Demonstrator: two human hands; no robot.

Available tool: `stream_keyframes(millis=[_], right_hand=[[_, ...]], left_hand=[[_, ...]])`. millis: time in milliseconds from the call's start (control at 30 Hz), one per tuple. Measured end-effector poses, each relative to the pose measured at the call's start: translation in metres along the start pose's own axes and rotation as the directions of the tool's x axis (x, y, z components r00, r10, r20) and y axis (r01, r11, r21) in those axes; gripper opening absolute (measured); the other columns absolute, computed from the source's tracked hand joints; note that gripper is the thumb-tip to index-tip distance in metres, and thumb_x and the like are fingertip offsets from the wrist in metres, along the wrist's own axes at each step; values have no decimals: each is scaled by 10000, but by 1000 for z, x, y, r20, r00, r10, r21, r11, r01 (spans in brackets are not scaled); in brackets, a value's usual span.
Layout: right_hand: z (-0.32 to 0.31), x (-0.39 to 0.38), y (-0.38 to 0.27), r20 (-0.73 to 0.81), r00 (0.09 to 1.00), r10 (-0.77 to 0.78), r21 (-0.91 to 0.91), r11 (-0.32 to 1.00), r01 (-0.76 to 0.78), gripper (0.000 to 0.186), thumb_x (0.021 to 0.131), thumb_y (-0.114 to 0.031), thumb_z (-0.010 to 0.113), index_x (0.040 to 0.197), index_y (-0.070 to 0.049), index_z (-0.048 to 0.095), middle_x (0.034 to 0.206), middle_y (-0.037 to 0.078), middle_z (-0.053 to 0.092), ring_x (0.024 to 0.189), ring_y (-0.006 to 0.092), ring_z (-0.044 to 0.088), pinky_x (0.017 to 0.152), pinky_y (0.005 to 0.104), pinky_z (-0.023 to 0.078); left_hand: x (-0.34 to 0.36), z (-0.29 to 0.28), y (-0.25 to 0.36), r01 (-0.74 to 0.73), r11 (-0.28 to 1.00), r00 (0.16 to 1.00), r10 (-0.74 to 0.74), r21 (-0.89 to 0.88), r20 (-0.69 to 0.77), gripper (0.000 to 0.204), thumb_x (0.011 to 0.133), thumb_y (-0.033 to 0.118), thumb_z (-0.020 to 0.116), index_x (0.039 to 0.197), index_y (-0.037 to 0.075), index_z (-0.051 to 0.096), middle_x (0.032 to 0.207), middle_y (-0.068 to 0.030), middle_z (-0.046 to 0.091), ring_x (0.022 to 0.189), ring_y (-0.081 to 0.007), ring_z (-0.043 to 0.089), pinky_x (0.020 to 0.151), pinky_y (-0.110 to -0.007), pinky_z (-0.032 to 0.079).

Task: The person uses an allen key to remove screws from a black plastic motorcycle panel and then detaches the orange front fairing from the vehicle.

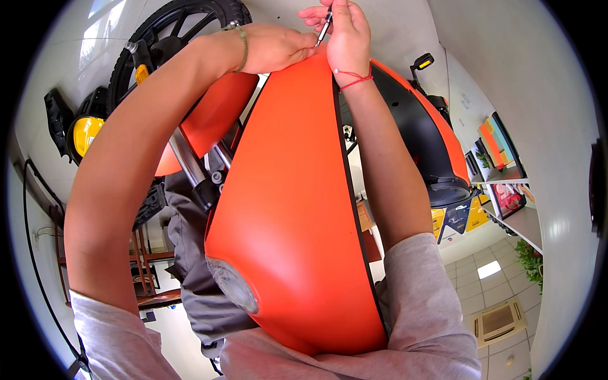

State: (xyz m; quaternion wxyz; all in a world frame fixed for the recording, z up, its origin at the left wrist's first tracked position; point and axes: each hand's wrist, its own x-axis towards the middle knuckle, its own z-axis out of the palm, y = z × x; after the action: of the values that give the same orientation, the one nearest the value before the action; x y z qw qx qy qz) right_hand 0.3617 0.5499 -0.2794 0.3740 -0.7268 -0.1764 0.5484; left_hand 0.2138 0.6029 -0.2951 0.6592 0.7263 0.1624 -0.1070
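A large glossy orange body panel of a motorbike or scooter fills the middle, with its narrow end at the top and a clear round lens in its wide end. At that narrow end, my right hand holds a slim black-and-silver screwdriver, tilted with its tip down by my left fingers. My left hand lies across the panel's tip from the left, fingers drawn together; what they pinch is hidden.
Left of the panel are a black spoked wheel, metal fork tubes and a yellow round part. Another orange-and-black vehicle body stands at the right. Beyond it are shelves with boxes and a green plant.
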Motion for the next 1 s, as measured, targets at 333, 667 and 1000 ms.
stream_keyframes(millis=[333, 667, 1000], right_hand=[[0, 0, 2, -60, 998, 34, 20, 999, -33, 285, 999, -265, 395, 1024, -2, 502, 822, 120, 650, 720, 140, 582, 718, 260, 469], [-4, -4, -1, -167, 901, -402, -517, 813, 267, 299, 964, -269, 494, 1035, -4, 612, 941, 61, 629, 897, 160, 575, 811, 257, 442], [-5, -7, -9, -201, 947, -249, -405, 902, 151, 299, 957, -271, 503, 1047, -10, 619, 850, 24, 590, 795, 108, 521, 735, 242, 433]], left_hand=[[5, 11, 3, 133, 985, 985, -119, 113, -121, 345, 963, 370, 359, 1031, 78, 531, 941, -176, 617, 788, -355, 608, 702, -467, 465], [-7, 1, -1, -91, 990, 993, 98, 106, -64, 180, 973, 253, 392, 1051, 94, 424, 906, -149, 588, 808, -360, 582, 686, -431, 457], [5, -7, 17, -43, 902, 999, 46, 429, 2, 207, 936, 252, 403, 1002, 87, 509, 843, -148, 626, 779, -357, 614, 668, -438, 485]])
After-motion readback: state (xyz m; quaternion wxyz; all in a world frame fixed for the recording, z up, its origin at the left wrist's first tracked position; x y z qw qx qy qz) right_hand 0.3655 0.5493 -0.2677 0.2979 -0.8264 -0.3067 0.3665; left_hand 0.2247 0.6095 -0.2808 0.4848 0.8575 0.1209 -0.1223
